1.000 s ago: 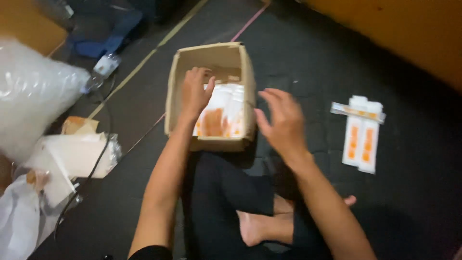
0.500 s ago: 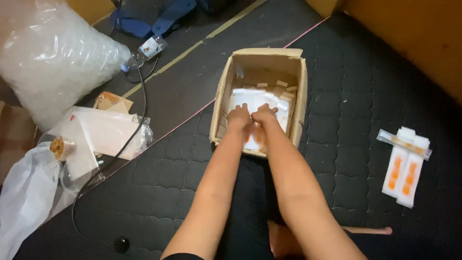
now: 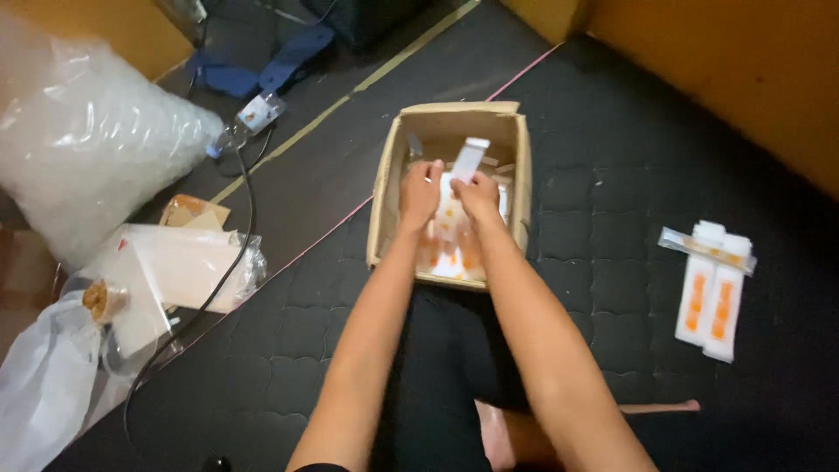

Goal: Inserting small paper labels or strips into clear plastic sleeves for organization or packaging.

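Head view: both hands are inside the open brown cardboard box [image 3: 377, 205] on the dark quilted mat [image 3: 603, 227]. The left hand [image 3: 419, 194] rests curled on the white-and-orange flat packets [image 3: 447, 253] in the box; whether it grips one cannot be told. The right hand [image 3: 480, 197] pinches a narrow white packet [image 3: 470, 158], raised upright. Two matching white-and-orange packets [image 3: 711, 297] lie well apart to the right.

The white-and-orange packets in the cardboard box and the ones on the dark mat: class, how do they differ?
The packets in the cardboard box lie jumbled under both hands; the packets on the mat lie side by side, untouched. The boxed ones are partly hidden, the mat ones fully visible. Both are long, white, orange-marked.
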